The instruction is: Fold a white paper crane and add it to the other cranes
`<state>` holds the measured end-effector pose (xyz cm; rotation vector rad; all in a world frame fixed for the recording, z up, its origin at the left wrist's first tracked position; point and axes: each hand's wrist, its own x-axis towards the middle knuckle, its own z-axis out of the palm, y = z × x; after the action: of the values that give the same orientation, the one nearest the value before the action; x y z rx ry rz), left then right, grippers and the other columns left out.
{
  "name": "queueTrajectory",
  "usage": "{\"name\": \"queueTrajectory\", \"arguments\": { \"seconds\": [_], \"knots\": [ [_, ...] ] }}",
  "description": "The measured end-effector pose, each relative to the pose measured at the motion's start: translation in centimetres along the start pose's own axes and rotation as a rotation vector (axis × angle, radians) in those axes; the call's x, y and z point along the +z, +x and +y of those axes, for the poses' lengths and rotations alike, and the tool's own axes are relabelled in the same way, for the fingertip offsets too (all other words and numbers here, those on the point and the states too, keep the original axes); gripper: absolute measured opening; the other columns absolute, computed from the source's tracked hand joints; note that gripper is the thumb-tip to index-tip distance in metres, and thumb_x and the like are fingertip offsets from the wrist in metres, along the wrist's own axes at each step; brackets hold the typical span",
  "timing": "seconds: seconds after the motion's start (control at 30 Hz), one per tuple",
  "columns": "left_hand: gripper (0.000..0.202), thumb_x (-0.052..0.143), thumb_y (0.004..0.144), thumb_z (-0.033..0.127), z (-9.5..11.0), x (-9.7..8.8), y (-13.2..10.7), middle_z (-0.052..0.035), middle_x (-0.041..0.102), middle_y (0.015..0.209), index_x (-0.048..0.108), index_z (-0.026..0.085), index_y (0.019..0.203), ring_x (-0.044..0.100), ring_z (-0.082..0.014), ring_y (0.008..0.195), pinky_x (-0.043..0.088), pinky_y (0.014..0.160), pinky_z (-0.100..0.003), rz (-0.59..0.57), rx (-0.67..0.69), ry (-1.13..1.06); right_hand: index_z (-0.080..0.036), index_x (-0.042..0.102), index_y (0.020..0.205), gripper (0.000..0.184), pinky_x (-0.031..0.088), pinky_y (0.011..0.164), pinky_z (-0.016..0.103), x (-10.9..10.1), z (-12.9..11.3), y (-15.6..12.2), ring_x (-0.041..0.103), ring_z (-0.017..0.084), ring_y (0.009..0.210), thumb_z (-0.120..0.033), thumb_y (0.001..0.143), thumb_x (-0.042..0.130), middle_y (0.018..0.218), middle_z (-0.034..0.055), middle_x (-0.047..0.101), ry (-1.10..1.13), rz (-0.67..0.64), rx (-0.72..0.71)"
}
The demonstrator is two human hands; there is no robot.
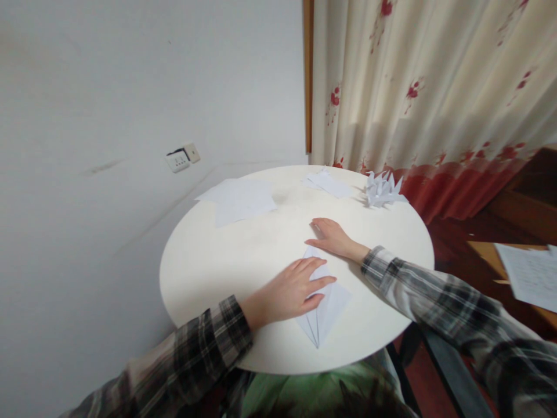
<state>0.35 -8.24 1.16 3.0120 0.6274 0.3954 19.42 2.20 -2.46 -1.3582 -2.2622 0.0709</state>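
White table (195, 267) stood near a flowered curtain (369, 116); left hand (290, 290) lay finger-spread on folded paper (335, 305), right hand (333, 235) loosely splayed.

Room in home, by look of it. Long cream curtain (435, 64), red flower print, deep red lower band. Plain pale wall (108, 69), scuffed, with socket plate (178, 162); strip of wooden trim (308, 75) beside curtain. Small round white tabletop (195, 261) near wall. Dark red floor (452, 235). Brown wooden furniture (517, 212) at right, kind unclear.
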Motion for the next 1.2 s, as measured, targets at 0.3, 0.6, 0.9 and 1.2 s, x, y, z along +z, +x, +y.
{"name": "queueTrajectory", "arguments": {
  "seconds": [0.3,0.6,0.9,1.2],
  "knots": [
    [0.038,0.043,0.091,0.030,-0.2,0.3,-0.2,-0.0087,0.043,0.135,0.041,0.022,0.128,0.038,-0.0213,0.125,0.036,0.101,-0.040,0.044,-0.004,-0.017,-0.016,0.049,0.118,0.059,0.035,0.098,0.043,0.1,0.4,-0.1,0.046,0.027,0.117,-0.055,0.075,0.057,0.124,0.0130,0.053,0.009,0.005,-0.008],
    [0.029,0.044,0.090,0.022,-3.1,-0.8,-5.0,-0.0062,0.057,0.120,0.052,0.020,0.118,0.052,-0.0178,0.113,0.045,0.095,-0.036,0.056,-0.011,0.038,-0.015,0.048,0.119,0.060,0.035,0.098,0.043,0.1,0.6,-0.2,0.046,0.028,0.116,-0.056,0.076,0.055,0.125,0.0132,0.052,0.000,-0.023,-0.007],
    [0.022,0.049,0.088,0.024,-2.8,-1.1,-5.7,-0.0060,0.061,0.108,0.057,0.019,0.108,0.055,-0.0188,0.103,0.048,0.087,-0.036,0.106,-0.015,0.111,-0.016,0.049,0.118,0.059,0.035,0.098,0.044,0.1,0.4,-0.2,0.046,0.028,0.117,-0.056,0.076,0.055,0.125,0.0126,0.052,0.004,-0.020,-0.010],
    [0.018,0.052,0.087,0.024,-2.8,-1.0,-5.8,-0.0052,0.062,0.105,0.058,0.018,0.103,0.055,-0.0187,0.100,0.048,0.083,-0.035,0.131,-0.014,0.115,-0.014,0.048,0.118,0.059,0.035,0.098,0.042,-0.1,0.3,-0.2,0.046,0.028,0.117,-0.055,0.076,0.055,0.125,0.0132,0.052,-0.004,-0.029,-0.006]
  ]
}}
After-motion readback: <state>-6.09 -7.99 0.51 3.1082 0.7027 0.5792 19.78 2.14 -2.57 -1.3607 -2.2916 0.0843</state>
